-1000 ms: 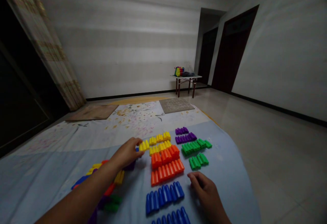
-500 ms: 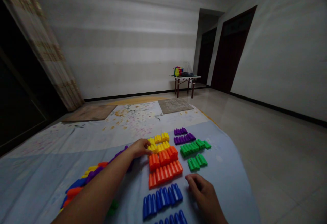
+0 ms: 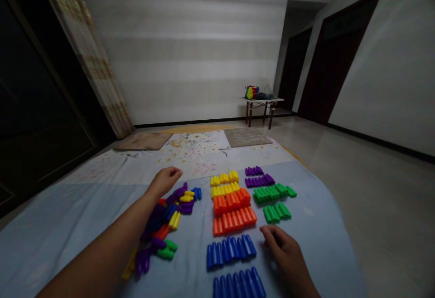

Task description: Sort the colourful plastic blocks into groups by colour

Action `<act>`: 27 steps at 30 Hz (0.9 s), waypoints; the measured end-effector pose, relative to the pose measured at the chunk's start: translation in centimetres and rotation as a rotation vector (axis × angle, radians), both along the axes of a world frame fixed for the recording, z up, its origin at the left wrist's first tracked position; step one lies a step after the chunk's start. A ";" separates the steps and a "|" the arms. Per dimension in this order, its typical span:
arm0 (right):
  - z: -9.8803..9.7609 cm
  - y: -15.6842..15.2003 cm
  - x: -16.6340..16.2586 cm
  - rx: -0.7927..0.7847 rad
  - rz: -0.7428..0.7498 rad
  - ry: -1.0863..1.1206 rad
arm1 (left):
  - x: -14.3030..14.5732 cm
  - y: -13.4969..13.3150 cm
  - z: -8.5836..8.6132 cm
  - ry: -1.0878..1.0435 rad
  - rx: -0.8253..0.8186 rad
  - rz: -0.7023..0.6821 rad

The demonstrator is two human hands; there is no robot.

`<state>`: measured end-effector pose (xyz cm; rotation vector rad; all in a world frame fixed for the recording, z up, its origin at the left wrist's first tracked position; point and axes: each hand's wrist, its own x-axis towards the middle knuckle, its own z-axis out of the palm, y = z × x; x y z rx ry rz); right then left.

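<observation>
"Hands, and risk?"
"Both curled: left hand (image 3: 165, 181) by the mixed pile (image 3: 170, 214), right hand (image 3: 283, 248) by blue rows (image 3: 231, 250) toward the table's (image 3: 322, 225) right edge; remotely, I can't tell their grip. Low left forearm (image 3: 118, 239) could scatter the pile."

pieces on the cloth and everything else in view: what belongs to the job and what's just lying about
Likely part of the job:
- mixed pile
- yellow rows
- orange rows
- blue rows
- green rows
- purple rows

Apparently just lying about:
- brown board
- grey board
- colourful item on the far table
</observation>
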<state>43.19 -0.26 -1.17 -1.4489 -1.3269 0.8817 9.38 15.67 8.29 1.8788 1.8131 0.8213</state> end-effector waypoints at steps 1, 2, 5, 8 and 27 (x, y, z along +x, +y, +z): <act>0.0 0.0 0.0 -0.001 0.002 -0.001 | -0.7 -0.7 -0.2 0.021 0.001 0.005; 0.0 0.0 0.0 -0.002 0.001 -0.002 | -1.1 -1.5 -0.5 0.041 0.000 0.001; 0.0 0.1 0.0 -0.018 -0.002 -0.015 | -1.0 -4.1 -1.2 0.085 0.003 -0.032; 0.0 0.1 0.1 -0.035 0.006 -0.018 | 0.3 -6.4 -1.8 0.225 0.054 -0.086; 1.1 -0.6 -0.2 0.033 0.029 -0.003 | 4.5 -10.3 -3.3 0.627 -0.012 -0.136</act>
